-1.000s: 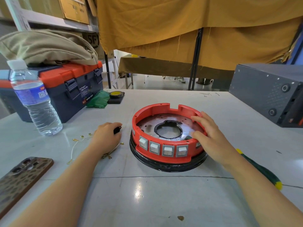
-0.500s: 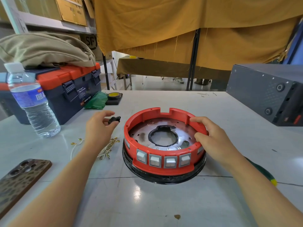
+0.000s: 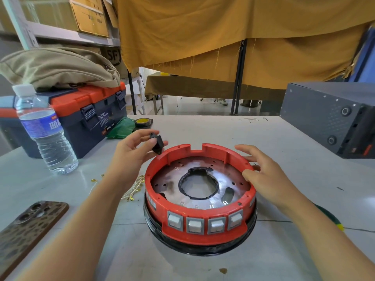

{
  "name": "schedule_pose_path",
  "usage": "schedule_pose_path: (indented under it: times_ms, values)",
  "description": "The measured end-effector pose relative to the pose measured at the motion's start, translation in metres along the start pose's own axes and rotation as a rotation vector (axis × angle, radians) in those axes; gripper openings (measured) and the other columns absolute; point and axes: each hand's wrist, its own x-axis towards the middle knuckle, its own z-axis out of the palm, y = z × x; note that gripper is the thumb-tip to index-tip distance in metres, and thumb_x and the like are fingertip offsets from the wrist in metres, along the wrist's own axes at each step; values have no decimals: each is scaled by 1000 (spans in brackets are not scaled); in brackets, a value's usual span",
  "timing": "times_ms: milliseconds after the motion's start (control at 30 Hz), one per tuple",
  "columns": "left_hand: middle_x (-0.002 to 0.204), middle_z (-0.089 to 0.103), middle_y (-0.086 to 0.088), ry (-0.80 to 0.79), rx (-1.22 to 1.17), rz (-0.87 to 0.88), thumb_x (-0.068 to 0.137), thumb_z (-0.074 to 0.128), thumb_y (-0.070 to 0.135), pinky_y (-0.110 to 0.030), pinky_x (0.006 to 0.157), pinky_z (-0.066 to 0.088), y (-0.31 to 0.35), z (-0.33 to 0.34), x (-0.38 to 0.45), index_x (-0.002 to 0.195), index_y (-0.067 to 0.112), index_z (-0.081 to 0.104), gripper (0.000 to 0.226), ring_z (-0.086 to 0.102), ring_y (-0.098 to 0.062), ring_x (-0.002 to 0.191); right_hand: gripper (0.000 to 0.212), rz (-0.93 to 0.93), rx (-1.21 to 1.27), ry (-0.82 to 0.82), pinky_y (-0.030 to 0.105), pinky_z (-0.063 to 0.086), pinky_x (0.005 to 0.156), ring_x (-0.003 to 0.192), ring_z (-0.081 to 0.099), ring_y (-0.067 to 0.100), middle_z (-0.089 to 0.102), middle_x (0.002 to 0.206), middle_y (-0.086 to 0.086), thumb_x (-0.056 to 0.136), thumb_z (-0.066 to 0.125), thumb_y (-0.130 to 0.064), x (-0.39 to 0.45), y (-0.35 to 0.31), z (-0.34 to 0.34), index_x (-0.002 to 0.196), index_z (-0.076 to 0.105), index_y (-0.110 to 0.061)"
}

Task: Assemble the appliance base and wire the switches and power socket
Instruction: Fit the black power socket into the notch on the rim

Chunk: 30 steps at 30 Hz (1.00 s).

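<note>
The round red plastic appliance base (image 3: pixel 199 191) on its black ring sits mid-worktop (image 3: pixel 284 138), four grey switches facing the person. Left of the base lie loose gold-tipped wires (image 3: pixel 133 188). At the base's far-left rim the left hand (image 3: pixel 132 154) pinches a small black power socket (image 3: pixel 156 143), seemingly bound for the rim notch. On the base's right, the right hand (image 3: pixel 263 175) rests with relaxed fingers against the rim, probably steadying it.

Left hand (image 3: pixel 132 153) pinches black socket (image 3: pixel 156 143) beside red base (image 3: pixel 199 230).
</note>
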Motion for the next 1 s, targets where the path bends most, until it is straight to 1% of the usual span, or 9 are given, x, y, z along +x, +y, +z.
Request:
schedule_pose_path:
  times_ms: [100, 200, 333, 467, 567, 633, 700, 900, 1000]
  values:
    - [98, 70, -11, -6, 33, 28, 91, 54, 2, -26, 74, 58, 1, 3, -2, 97, 15, 66, 18, 70, -21, 88, 61, -11, -32, -53, 31, 46, 90, 115, 48, 13, 51, 124, -1, 78, 49, 1, 0, 0, -1, 112, 52, -49]
    - [84, 73, 6, 8, 121, 60, 90, 57, 3, -16, 63, 53, 2, 5, -3, 92, 20, 67, 21, 66, -6, 73, 59, -8, -36, -64, 34, 46, 95, 119, 46, 12, 54, 123, -5, 76, 51, 3, 0, -1, -2, 112, 55, -43]
    - [82, 72, -2, -21, 14, 23, 90, 53, -2, -20, 59, 55, 2, 9, -4, 94, 15, 62, 20, 67, -15, 64, 56, -24, -5, -99, 26, 44, 94, 117, 48, -1, 58, 116, -20, 76, 50, 7, -3, -5, -5, 112, 57, -36]
    - [79, 71, 2, -92, 17, 13, 92, 51, -2, -21, 64, 56, 3, 14, -4, 103, 18, 65, 28, 71, -20, 71, 50, -20, -2, -134, 31, 45, 98, 114, 49, -4, 55, 119, -16, 79, 52, 5, -4, -8, -8, 108, 59, -35]
    - [84, 73, 0, -127, -19, -34, 92, 50, -5, -17, 66, 55, 5, 17, -6, 101, 18, 68, 31, 72, -22, 76, 38, -65, -95, -100, 17, 37, 97, 112, 50, -3, 54, 120, -12, 83, 55, -1, -2, -11, -7, 109, 60, -29]
    - [91, 74, -1, -136, -40, -56, 91, 50, -4, -19, 67, 56, 6, 16, -6, 99, 18, 70, 30, 72, -22, 77, 33, -114, -177, -95, 2, 31, 89, 111, 49, 0, 52, 120, -13, 85, 57, -6, 1, -13, -5, 109, 59, -30]
    - [93, 74, -4, -137, -57, -69, 91, 53, -1, -22, 68, 57, 7, 15, -6, 97, 18, 70, 26, 72, -24, 79, 30, -140, -218, -93, -4, 27, 83, 110, 46, -1, 50, 119, -15, 88, 57, -11, 5, -18, -5, 110, 59, -31]
    - [88, 75, -10, -190, -20, -54, 87, 61, 3, -21, 68, 55, 20, 19, 2, 94, 19, 71, 21, 72, -25, 81, 24, -203, -125, -197, 11, 38, 88, 106, 52, -8, 57, 115, -22, 91, 58, -20, 25, -48, -4, 111, 61, -33]
    - [90, 75, -12, -259, -2, -60, 77, 71, 6, -21, 71, 55, 31, 26, 13, 93, 18, 72, 20, 72, -26, 86, 28, -258, 0, -250, 17, 47, 88, 101, 60, -5, 64, 112, -17, 90, 60, -17, 42, -69, -1, 113, 63, -32]
